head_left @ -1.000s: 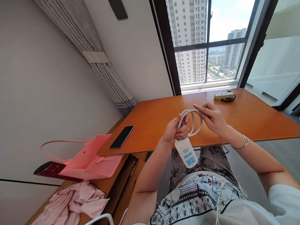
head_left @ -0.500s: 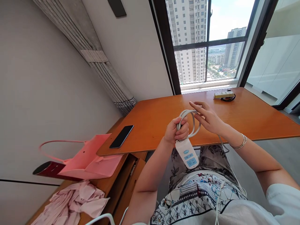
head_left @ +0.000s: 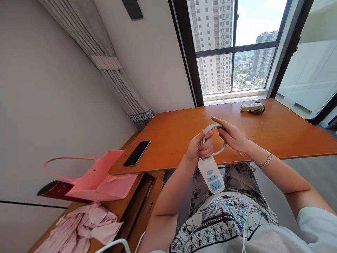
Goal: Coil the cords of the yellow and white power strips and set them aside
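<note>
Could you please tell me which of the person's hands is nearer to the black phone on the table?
The left hand: it grips the white cable to the right of the phone. The right hand is farther right, across the loop.

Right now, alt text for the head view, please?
The left hand grips the looped cable of a white power strip; the right hand touches the same cable. A smartphone and a yellow power strip lie on the wooden table.
</note>
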Action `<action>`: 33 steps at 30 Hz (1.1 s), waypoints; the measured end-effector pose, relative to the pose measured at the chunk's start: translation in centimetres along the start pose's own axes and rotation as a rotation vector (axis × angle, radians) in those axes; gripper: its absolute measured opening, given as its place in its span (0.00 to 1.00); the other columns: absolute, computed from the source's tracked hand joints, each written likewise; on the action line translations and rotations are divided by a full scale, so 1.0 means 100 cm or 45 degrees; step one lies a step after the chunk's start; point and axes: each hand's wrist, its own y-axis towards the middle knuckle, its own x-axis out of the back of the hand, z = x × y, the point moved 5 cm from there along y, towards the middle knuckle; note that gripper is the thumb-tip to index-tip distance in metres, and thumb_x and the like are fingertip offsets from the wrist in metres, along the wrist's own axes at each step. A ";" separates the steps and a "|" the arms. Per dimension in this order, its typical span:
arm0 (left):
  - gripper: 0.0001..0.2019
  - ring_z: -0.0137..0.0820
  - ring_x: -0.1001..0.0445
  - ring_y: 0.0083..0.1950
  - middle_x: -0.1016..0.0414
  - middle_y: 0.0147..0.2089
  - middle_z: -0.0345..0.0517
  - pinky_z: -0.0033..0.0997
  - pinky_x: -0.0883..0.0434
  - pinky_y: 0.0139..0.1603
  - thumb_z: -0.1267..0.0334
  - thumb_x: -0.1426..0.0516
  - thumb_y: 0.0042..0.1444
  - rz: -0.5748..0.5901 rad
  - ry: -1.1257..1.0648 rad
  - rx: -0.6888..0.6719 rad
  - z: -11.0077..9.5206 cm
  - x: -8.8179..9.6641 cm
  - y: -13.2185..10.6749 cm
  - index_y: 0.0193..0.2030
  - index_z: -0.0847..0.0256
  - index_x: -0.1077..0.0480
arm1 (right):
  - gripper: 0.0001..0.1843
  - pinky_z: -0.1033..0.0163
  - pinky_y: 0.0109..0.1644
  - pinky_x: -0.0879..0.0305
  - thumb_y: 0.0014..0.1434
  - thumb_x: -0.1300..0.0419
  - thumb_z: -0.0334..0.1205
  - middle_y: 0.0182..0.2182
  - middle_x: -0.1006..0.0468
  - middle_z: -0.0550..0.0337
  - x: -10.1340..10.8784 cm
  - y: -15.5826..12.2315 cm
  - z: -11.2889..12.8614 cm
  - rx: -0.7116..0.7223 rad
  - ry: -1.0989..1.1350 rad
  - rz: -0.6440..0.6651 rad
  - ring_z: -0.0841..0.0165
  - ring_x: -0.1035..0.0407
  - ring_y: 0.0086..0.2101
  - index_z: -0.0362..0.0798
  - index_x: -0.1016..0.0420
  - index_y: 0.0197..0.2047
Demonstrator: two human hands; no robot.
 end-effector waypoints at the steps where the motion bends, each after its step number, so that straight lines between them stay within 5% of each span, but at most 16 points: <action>1: 0.22 0.18 0.69 0.09 0.60 0.12 0.25 0.17 0.59 0.09 0.49 0.58 0.71 0.005 -0.011 -0.009 0.001 -0.002 0.000 0.28 0.58 0.42 | 0.28 0.56 0.45 0.28 0.71 0.55 0.41 0.41 0.23 0.51 -0.001 0.000 0.001 -0.010 -0.016 0.008 0.66 0.29 0.37 0.47 0.41 0.72; 4: 0.21 0.19 0.54 0.09 0.43 0.14 0.32 0.18 0.50 0.09 0.53 0.54 0.70 -0.012 -0.030 -0.071 0.001 -0.009 -0.001 0.25 0.58 0.46 | 0.28 0.52 0.51 0.28 0.71 0.55 0.42 0.48 0.23 0.48 0.000 0.001 0.003 -0.002 -0.064 0.027 0.62 0.27 0.45 0.46 0.43 0.72; 7: 0.20 0.23 0.33 0.19 0.24 0.31 0.46 0.19 0.38 0.14 0.56 0.50 0.68 -0.146 -0.072 -0.144 0.000 -0.011 -0.001 0.25 0.58 0.48 | 0.27 0.50 0.57 0.30 0.71 0.55 0.42 0.60 0.28 0.45 0.000 0.002 0.002 0.052 -0.049 0.022 0.60 0.28 0.52 0.48 0.42 0.71; 12: 0.18 0.30 0.21 0.40 0.22 0.52 0.52 0.19 0.30 0.21 0.58 0.48 0.65 -0.181 -0.054 -0.309 -0.008 -0.012 -0.004 0.25 0.60 0.46 | 0.33 0.55 0.50 0.27 0.69 0.48 0.46 0.61 0.31 0.43 -0.007 -0.007 -0.016 -0.043 0.104 0.036 0.62 0.28 0.49 0.49 0.49 0.74; 17: 0.19 0.44 0.29 0.65 0.27 0.61 0.52 0.38 0.19 0.44 0.54 0.46 0.64 -0.133 0.073 -0.525 -0.022 -0.016 -0.009 0.26 0.60 0.43 | 0.37 0.57 0.42 0.26 0.69 0.50 0.43 0.53 0.30 0.47 -0.016 -0.038 -0.024 -0.250 0.088 0.132 0.72 0.29 0.33 0.50 0.59 0.76; 21: 0.17 0.46 0.36 0.71 0.29 0.64 0.51 0.47 0.22 0.53 0.49 0.48 0.66 -0.222 0.186 -0.679 -0.037 -0.016 -0.016 0.31 0.58 0.35 | 0.37 0.55 0.44 0.27 0.69 0.51 0.38 0.48 0.28 0.50 -0.018 -0.069 -0.026 -0.288 -0.157 0.238 0.70 0.30 0.32 0.49 0.60 0.76; 28: 0.18 0.46 0.36 0.71 0.30 0.64 0.49 0.46 0.22 0.54 0.50 0.48 0.66 -0.279 0.227 -0.772 -0.050 -0.016 -0.023 0.29 0.58 0.36 | 0.21 0.60 0.39 0.29 0.72 0.55 0.38 0.42 0.25 0.50 0.010 -0.095 -0.028 -0.092 -0.600 -0.091 0.65 0.27 0.37 0.49 0.37 0.65; 33: 0.20 0.47 0.36 0.71 0.29 0.64 0.47 0.50 0.24 0.58 0.52 0.43 0.63 -0.179 0.249 -0.734 -0.042 -0.018 -0.017 0.25 0.60 0.38 | 0.22 0.65 0.31 0.39 0.70 0.50 0.36 0.37 0.24 0.54 0.003 -0.080 -0.009 0.056 -0.983 0.299 0.69 0.30 0.29 0.46 0.31 0.64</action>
